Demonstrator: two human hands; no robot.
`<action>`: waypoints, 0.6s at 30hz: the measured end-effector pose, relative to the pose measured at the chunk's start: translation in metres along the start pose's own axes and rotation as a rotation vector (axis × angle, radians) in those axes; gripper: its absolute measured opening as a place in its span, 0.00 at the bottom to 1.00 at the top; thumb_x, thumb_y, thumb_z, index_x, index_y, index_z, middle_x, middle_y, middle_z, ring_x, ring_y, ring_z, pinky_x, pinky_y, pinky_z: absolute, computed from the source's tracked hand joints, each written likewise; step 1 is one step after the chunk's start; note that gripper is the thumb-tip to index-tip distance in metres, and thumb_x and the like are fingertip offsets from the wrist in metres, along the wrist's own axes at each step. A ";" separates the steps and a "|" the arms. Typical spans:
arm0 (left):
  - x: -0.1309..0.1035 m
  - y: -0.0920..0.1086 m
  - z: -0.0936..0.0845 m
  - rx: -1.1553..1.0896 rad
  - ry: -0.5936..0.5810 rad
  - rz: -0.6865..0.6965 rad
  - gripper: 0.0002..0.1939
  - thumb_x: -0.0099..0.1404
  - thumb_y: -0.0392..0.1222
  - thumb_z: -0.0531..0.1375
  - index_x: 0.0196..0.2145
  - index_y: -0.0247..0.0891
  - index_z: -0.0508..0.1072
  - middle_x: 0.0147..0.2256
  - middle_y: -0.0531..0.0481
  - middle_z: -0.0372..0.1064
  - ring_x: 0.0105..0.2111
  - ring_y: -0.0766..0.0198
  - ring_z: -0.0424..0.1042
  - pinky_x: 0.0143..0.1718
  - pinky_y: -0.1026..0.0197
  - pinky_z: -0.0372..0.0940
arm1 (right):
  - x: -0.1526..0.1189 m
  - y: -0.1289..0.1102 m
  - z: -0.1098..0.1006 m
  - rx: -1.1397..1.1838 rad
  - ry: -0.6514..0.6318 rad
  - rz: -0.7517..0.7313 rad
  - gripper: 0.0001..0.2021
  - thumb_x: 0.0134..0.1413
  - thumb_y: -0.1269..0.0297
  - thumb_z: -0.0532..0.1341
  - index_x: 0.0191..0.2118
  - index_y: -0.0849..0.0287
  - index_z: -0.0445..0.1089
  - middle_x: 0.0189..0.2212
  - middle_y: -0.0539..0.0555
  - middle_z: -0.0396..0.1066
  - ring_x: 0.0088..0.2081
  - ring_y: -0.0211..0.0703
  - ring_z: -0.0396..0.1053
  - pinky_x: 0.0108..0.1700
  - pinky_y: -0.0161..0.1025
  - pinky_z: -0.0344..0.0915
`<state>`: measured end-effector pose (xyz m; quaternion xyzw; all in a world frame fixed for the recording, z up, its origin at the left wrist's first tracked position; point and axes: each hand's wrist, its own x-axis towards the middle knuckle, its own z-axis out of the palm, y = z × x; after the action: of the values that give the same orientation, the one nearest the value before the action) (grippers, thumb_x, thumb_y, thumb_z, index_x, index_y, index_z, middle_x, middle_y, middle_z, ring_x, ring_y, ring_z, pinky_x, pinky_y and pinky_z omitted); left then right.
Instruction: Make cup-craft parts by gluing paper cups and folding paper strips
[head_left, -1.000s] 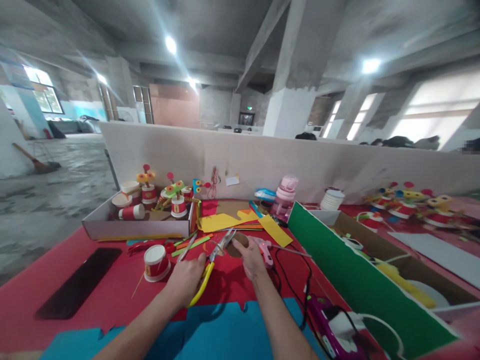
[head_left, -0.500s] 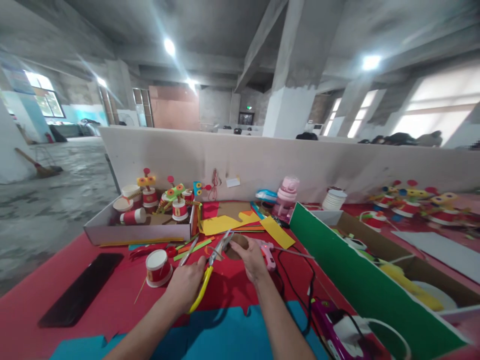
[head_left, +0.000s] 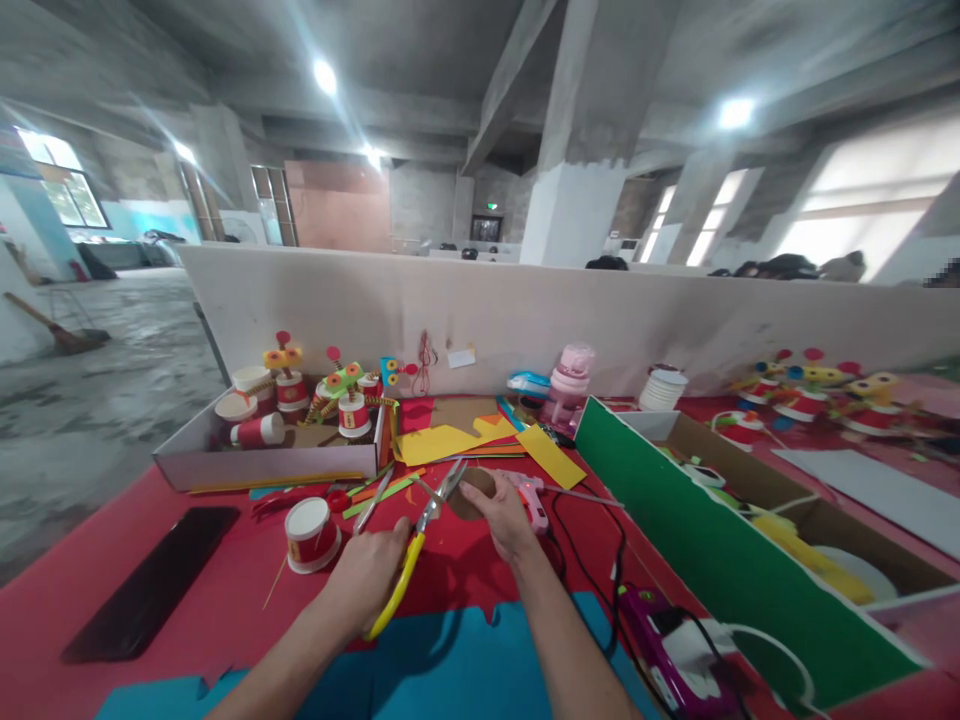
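In the head view, your left hand (head_left: 371, 575) is closing around the yellow-handled scissors (head_left: 418, 547), whose tips are showing slightly parted and pointing away from you. Your right hand (head_left: 511, 522) is pinching a brown disc (head_left: 481, 481) with the thumb lying across its upper face; the fingers underneath are mostly hiding, so you cannot tell how far they are reaching. The disc is sitting over the red tabletop (head_left: 255, 570), directly beside the blades, and whether metal is touching its edge is too small to tell. A pink glue gun (head_left: 531, 500) is lying just past your right hand, and a red-and-white paper cup (head_left: 310, 535) is standing near your left.

Judging by its look, you are handling cardboard: very light, fairly stiff, dry enough not to slip, but likely to crease if you are pressing hard or bending it. The best hold is probably on the rim opposite the blades, thumb on top and fingertips flat below, so that you are supporting the face while keeping skin clear of the edges. The scissors are looking heavier and rigid, with smooth handles; you are best off gripping those loops, well behind the pivot.
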<state>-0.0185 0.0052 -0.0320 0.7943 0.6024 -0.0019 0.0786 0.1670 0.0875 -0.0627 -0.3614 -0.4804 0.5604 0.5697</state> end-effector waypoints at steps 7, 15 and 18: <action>-0.001 -0.001 0.006 -0.087 0.043 0.020 0.12 0.67 0.42 0.47 0.43 0.36 0.64 0.34 0.40 0.74 0.35 0.49 0.74 0.30 0.57 0.60 | 0.001 0.002 -0.006 0.009 -0.007 0.022 0.16 0.35 0.59 0.72 0.34 0.59 0.75 0.29 0.51 0.75 0.30 0.40 0.69 0.34 0.36 0.65; -0.003 -0.002 0.010 -0.203 0.098 0.090 0.12 0.67 0.45 0.47 0.39 0.37 0.65 0.32 0.42 0.73 0.32 0.53 0.74 0.27 0.59 0.56 | 0.001 0.000 -0.009 0.019 -0.047 0.029 0.15 0.36 0.60 0.72 0.34 0.59 0.75 0.29 0.50 0.75 0.30 0.39 0.69 0.35 0.36 0.66; -0.003 -0.003 0.009 -0.240 0.091 0.109 0.12 0.67 0.46 0.47 0.38 0.38 0.65 0.32 0.42 0.73 0.31 0.54 0.74 0.28 0.59 0.57 | 0.001 -0.002 -0.011 0.032 -0.065 0.042 0.15 0.37 0.60 0.72 0.34 0.59 0.74 0.28 0.50 0.75 0.30 0.38 0.69 0.34 0.35 0.65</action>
<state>-0.0214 0.0018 -0.0412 0.8100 0.5573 0.1105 0.1453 0.1775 0.0897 -0.0641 -0.3440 -0.4817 0.5914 0.5476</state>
